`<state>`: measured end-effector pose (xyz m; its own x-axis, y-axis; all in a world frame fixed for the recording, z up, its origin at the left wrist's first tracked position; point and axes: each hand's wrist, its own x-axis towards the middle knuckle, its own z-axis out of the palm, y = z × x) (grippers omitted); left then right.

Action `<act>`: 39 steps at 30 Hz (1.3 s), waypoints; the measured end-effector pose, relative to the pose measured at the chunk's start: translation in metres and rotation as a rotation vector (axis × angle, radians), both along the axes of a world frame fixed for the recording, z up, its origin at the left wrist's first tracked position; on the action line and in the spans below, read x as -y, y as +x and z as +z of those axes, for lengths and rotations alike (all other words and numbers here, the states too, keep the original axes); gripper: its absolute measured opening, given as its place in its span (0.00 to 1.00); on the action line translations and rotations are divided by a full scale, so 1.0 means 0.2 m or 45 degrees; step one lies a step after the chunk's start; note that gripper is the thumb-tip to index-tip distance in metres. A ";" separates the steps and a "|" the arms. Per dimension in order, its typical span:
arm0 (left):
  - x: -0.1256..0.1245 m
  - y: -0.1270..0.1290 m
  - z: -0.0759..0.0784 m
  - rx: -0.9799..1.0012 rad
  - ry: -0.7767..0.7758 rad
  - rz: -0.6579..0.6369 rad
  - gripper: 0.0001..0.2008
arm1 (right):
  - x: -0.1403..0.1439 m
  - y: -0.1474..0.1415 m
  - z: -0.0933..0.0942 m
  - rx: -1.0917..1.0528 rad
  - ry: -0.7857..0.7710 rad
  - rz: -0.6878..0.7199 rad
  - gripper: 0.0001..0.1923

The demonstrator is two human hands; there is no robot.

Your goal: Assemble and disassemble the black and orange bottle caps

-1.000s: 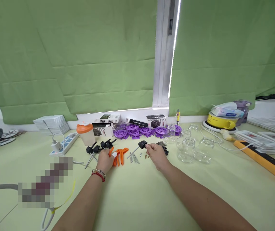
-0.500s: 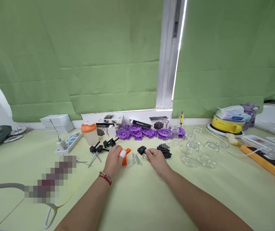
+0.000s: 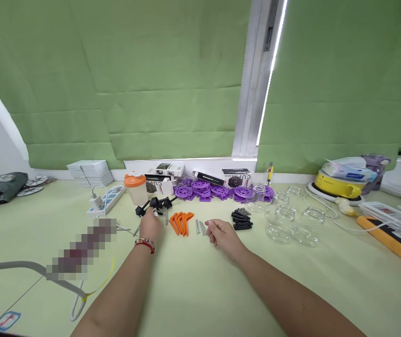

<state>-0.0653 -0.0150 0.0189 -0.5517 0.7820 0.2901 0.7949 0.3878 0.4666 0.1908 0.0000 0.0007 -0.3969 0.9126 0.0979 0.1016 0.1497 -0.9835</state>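
On table (image 3: pixel 182 290), L to R: L hand (image 3: pixel 150 227) at knobs (image 3: pixel 156 202), then levers (image 3: pixel 182 223), screws (image 3: pixel 198 227), R hand (image 3: pixel 223 234) right by screws, pegs (image 3: pixel 242 225), jars (image 3: pixel 278 234). Springs (image 3: pixel 244 211) just bhd pegs. Wheels (image 3: pixel 200 188) in back row, boxes (image 3: pixel 237 178) bhd & L of them. Bottle (image 3: pixel 136 191) bhd knobs; power strip (image 3: pixel 114 196) to its L. Pot (image 3: pixel 332 185) far R, tissue pk (image 3: pixel 346 172) on top.

Black knobs (image 3: pixel 156 202), silvery screws (image 3: pixel 198 227), plain orange brackets (image 3: pixel 181 223)

On my feed I see a workshop-like table (image 3: pixel 186 285): grouped orange parts (image 3: pixel 180 222) near, purple parts (image 3: pixel 201 189) and printed cartons (image 3: pixel 237 179) far.
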 end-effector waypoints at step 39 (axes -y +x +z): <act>-0.03 0.25 -0.12 -0.899 0.168 -1.147 0.34 | -0.07 0.46 -0.08 1.159 1.358 -0.450 0.27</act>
<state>-0.0161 -0.0087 -0.0044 0.5098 0.7503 0.4209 0.8588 -0.4723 -0.1984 0.2833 0.0149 -0.0156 -0.4646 0.6296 0.6226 0.8061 0.5917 0.0032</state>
